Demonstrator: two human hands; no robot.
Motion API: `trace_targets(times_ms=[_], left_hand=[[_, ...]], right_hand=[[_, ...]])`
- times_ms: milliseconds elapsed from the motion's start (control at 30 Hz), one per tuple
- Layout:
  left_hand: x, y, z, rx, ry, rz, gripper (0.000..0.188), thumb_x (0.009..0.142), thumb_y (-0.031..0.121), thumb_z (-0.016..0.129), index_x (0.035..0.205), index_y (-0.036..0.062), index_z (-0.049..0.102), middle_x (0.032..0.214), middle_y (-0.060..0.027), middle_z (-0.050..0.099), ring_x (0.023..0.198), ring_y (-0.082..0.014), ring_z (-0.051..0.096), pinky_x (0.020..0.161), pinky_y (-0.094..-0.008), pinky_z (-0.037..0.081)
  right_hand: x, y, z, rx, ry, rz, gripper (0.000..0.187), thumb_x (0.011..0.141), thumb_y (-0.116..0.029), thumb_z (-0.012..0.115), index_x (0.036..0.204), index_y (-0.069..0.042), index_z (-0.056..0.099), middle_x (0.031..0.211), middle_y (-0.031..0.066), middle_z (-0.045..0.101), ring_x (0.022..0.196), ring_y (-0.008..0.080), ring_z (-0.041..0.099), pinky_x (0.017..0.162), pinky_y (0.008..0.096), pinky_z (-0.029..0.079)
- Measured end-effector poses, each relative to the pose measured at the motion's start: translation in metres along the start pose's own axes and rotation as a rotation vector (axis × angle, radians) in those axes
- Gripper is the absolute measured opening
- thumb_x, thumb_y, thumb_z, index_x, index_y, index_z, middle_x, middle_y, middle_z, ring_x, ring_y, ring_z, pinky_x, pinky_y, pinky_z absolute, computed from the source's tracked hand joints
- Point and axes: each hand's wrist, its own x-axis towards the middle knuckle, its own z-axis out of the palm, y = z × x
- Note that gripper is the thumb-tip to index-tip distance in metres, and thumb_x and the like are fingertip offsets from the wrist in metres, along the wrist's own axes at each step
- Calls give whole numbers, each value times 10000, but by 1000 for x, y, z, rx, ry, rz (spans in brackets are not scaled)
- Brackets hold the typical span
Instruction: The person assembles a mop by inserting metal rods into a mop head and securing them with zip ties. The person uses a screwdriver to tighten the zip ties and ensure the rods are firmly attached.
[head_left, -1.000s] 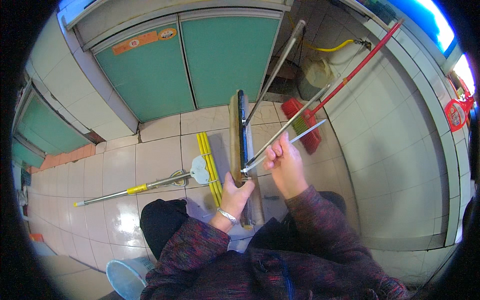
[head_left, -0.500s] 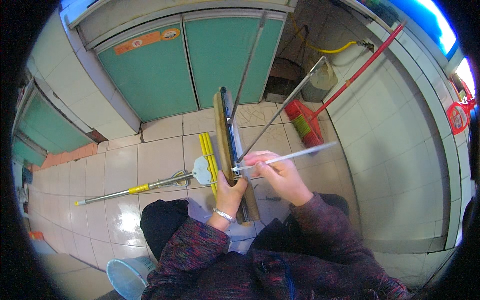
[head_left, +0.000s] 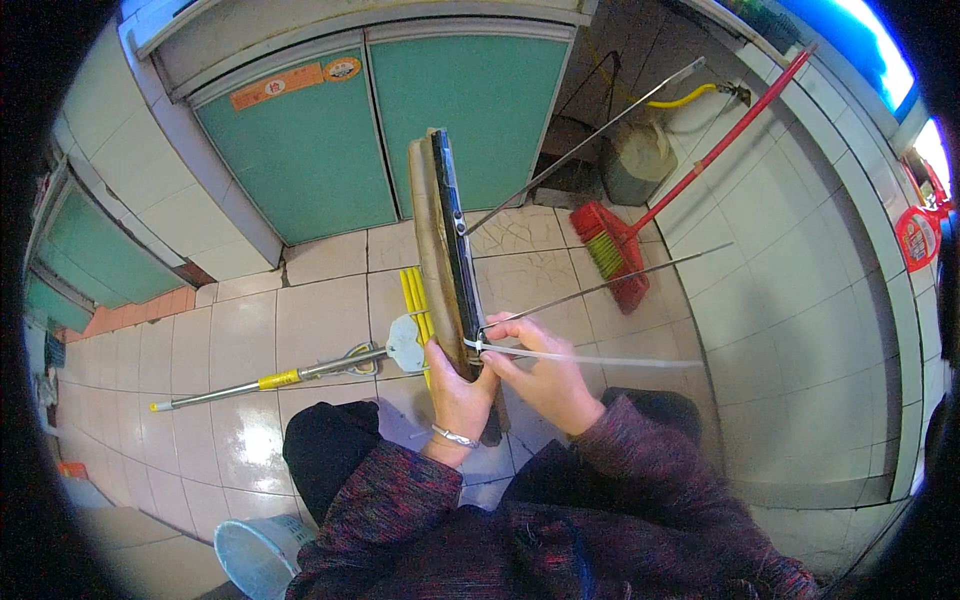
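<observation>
pale tiles covered the floor [head_left: 320,310] of a narrow room where a person worked low over a long mop head [head_left: 428,220], its tan strip backed by a dark, metal-edged frame. it stood in front of the person at the centre of the scene, lengthwise, its far end leaning slightly left. the left hand [head_left: 460,395], a silver bracelet [head_left: 455,437] at its wrist, was closed around the mop head's near part. a narrow white strip [head_left: 600,358] looped at the frame close to that hand, its loose tail running right and blurring toward the tip. the right hand [head_left: 545,380] had thumb and forefinger at the looped end; whether they pinched the strip could not be told. two thin metal rods, an upper rod [head_left: 585,147] and a lower rod [head_left: 610,285], slanted from the frame to the right. just to the left, a yellow-headed mop [head_left: 330,367] lay on the tiles. beyond the rods, a red broom [head_left: 620,255] leaned toward the tiled wall [head_left: 800,330], with a grey bucket [head_left: 638,165] and yellow hose [head_left: 683,98] in the corner behind. green cabinet doors [head_left: 290,160] closed off the far side, and a pale blue bucket [head_left: 228,555] stood at lower left.
</observation>
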Motion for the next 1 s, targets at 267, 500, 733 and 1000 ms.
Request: trace_targets(times_ms=[267,500,733,1000], left_hand=[[1,0,-1,37,-3,-18,612,708,173,702,1163,-51,361,1011,-189,540,921,-284,550,817,-351,436],[3,-14,-4,132,32,-3,559,705,110,652,1156,-51,363,1011,-181,532,921,-272,542,826,-334,429],[2,15,-4,112,-119,-15,590,692,104,656,1177,-52,358,1008,-187,520,933,-264,536,826,-338,428],[0,-11,-5,38,-247,-114,517,709,172,652,1115,-49,421,927,-156,558,837,-224,545,779,-322,441]], right_hand=[[-6,-2,-2,153,-77,193,240,793,-80,634,1007,-26,540,989,113,623,892,195,624,759,286,488],[9,4,-29,569,-52,429,288,862,-44,555,1131,-12,459,990,109,605,957,172,590,818,294,471],[11,12,-33,371,-65,270,147,879,-64,537,1003,5,574,907,115,635,834,168,637,699,267,511],[22,31,-18,90,-68,164,137,840,-142,591,817,-9,569,666,107,622,622,186,635,539,274,463]])
